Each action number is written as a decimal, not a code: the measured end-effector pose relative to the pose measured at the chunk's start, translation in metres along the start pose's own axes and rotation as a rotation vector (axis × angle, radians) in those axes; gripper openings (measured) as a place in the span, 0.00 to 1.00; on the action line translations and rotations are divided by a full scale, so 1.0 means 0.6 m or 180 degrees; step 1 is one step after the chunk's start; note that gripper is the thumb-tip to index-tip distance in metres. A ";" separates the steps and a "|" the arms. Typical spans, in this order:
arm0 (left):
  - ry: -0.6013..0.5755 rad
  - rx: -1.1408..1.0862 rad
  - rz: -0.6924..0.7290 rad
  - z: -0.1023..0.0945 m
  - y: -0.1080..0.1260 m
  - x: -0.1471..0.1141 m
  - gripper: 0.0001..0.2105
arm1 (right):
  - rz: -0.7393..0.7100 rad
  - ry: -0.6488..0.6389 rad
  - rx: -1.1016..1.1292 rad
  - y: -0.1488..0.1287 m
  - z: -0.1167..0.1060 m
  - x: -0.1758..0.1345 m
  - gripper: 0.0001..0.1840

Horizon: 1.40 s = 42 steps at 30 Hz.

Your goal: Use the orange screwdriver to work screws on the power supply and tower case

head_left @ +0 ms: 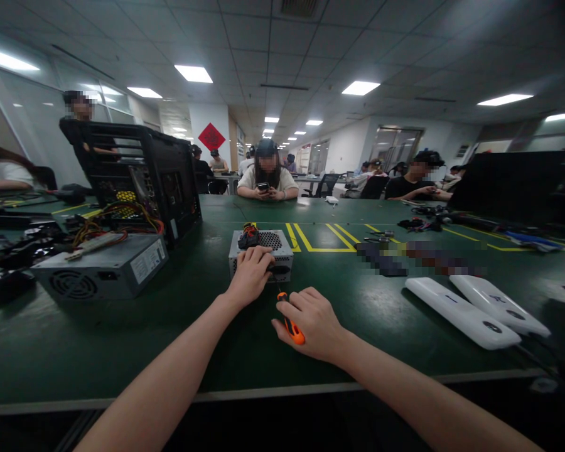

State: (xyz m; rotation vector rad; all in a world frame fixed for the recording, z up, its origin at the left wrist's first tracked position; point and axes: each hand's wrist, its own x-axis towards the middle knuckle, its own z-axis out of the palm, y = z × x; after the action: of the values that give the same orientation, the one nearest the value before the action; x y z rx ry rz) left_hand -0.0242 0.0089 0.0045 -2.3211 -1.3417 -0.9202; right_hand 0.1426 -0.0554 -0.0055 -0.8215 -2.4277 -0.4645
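Across the green table, the perforated metal box sits just beyond the orange screwdriver, whose long axis runs far and slightly left from the right hand, fingers wrapped round it, while the nearer left hand touches the box, grip unclear.

Under the left hand, the box looks like dull, perforated metal; the screwdriver in the right hand shows smooth plastic. Right of that hand, the cases look like glossy plastic. The bench beneath both hands is smooth with a faint sheen.
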 end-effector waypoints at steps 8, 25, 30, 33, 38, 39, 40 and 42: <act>0.0039 0.0017 0.0007 0.002 0.001 0.000 0.10 | -0.0340 -0.0080 -0.0239 0.001 0.001 -0.002 0.04; -0.0002 -0.0038 -0.0035 0.001 0.000 0.001 0.11 | -0.0354 0.0027 -0.0309 0.002 0.005 -0.003 0.05; 0.0029 -0.0009 -0.0026 0.002 0.001 0.001 0.11 | -0.0385 0.0035 -0.0410 -0.002 -0.001 -0.001 0.06; 0.0016 -0.0005 -0.0053 0.002 0.001 0.001 0.11 | -0.0288 0.0084 -0.0351 -0.002 0.001 0.000 0.05; -0.0038 0.0013 -0.0074 0.001 0.002 0.001 0.11 | 0.0092 0.0300 -0.0076 0.002 0.003 -0.002 0.05; -0.0032 0.0009 -0.0070 0.001 0.002 0.001 0.11 | 0.0149 0.0353 -0.0032 0.003 0.003 -0.002 0.06; -0.0021 0.0006 -0.0067 0.001 0.002 0.001 0.11 | 0.0193 0.0400 0.0001 0.003 0.003 -0.002 0.06; -0.0004 0.0003 -0.0062 0.002 0.001 0.001 0.11 | 0.0253 0.0453 0.0026 0.004 0.002 -0.002 0.06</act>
State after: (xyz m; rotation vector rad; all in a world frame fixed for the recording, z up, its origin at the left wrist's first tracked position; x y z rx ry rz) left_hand -0.0228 0.0095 0.0041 -2.3121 -1.3674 -0.9241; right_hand 0.1446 -0.0536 -0.0070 -0.8484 -2.2566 -0.4663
